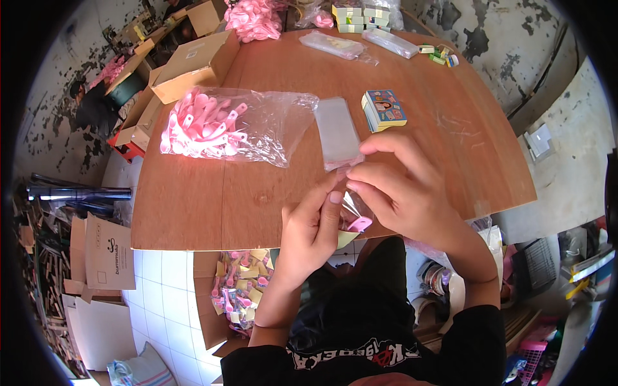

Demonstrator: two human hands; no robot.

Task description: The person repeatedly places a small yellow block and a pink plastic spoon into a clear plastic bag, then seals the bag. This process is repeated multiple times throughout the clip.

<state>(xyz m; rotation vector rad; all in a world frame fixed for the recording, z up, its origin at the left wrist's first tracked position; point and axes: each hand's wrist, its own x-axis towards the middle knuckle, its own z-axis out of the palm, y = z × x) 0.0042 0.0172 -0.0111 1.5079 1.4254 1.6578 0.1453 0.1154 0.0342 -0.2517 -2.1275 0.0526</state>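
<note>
Pinching a clear bag (351,201) at its upper end, the right hand (412,186) has thumb and fingertip closed on the film; the left hand (310,226) grips its left side. Low in the bag shows a pink spoon (360,224). Relative to the sleeve stack (336,127): bag in hand, just off its near end; spoon pack (203,125), left; deck (386,108), right; carton (196,66), beyond and left.
</note>
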